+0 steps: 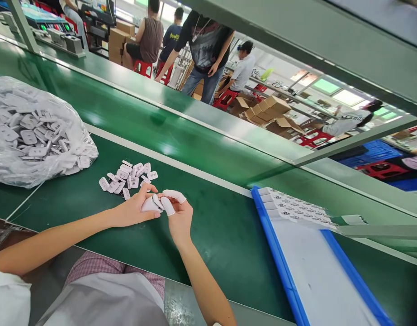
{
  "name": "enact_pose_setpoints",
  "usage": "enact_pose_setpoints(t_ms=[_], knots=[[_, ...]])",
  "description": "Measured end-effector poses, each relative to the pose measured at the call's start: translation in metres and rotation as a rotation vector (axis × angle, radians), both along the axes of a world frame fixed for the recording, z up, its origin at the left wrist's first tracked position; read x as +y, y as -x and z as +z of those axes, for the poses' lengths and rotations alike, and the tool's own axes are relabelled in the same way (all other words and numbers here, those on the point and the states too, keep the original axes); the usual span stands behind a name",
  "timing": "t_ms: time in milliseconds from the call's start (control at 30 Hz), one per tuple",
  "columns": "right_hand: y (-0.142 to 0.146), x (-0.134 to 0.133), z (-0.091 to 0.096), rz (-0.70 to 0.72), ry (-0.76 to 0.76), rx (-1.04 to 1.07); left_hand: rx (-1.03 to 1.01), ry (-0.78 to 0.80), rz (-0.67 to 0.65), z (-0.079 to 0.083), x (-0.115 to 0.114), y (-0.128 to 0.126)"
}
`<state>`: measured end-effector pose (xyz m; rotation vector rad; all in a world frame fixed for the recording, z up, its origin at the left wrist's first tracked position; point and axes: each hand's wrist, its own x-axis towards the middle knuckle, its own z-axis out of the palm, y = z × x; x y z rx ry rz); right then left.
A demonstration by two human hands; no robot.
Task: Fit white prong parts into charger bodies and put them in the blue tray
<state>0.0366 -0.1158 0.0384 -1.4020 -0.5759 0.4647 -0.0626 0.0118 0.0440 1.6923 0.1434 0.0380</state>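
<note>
My left hand (134,209) and my right hand (177,213) meet above the green bench (208,226). Together they pinch a small white plastic part (153,203); white finger cots cover the right fingertips. Just beyond the hands lies a loose heap of white parts (129,177) of the same kind. A clear plastic bag (32,131), full of such parts, sits at the far left.
A blue-rimmed tray (279,253) lies to the right, with rows of small parts (298,208) at its far end. A green conveyor belt (144,113) runs behind the bench. Several people stand or sit on red stools (142,68) among cardboard boxes (269,111) beyond it.
</note>
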Motion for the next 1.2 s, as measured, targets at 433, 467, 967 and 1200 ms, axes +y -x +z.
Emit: enact_pose_setpoints(t_ms=[433,467,967,1200], knots=[[0.003,0.0,0.002,0.019,0.008,-0.062,0.023,-0.045,-0.015,0.005,0.004,0.002],[0.003,-0.001,0.002,0.02,-0.002,-0.063,0.024,-0.04,-0.024,0.006,0.004,0.002],[-0.001,0.003,-0.002,0.052,-0.019,-0.049,-0.012,-0.033,0.035,0.006,0.003,0.003],[0.001,0.005,-0.003,0.087,0.012,-0.056,-0.027,-0.165,0.084,-0.006,0.002,0.001]])
